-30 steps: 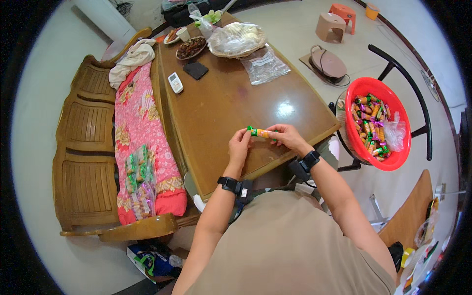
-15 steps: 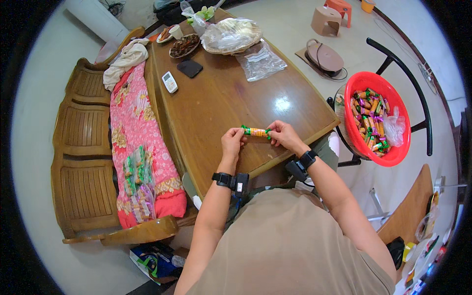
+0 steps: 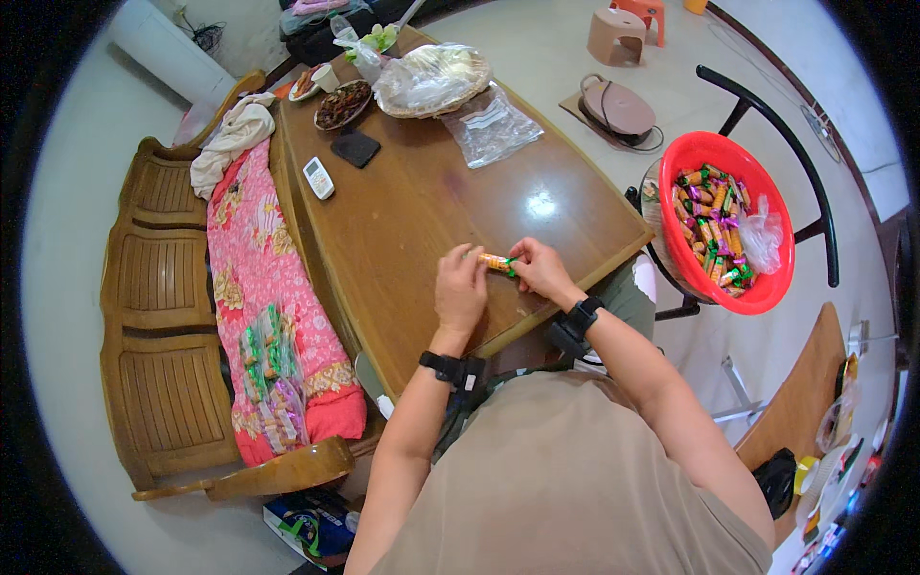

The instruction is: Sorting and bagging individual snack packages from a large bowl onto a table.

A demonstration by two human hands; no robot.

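Observation:
Between my hands, just above the near part of the wooden table, is a small roll-shaped wrapped sweet with an orange-yellow wrapper and a green twisted end. My left hand is closed round its left end, which the fingers hide. At the other end, my right hand pinches the green twist between thumb and fingers. To the right, a red plastic basin holds many similar sweets and a clear plastic bag.
A remote control, a dark flat pad, a plate of dark food and a plastic-covered basket stand on the table's far part. Left is a wooden bench with bagged sweets on pink bedding. A black-framed chair is right.
My left hand has turned and slid over the sweet's left end, covering the green twist there. My right hand keeps its pinch. The whole view has shifted slightly.

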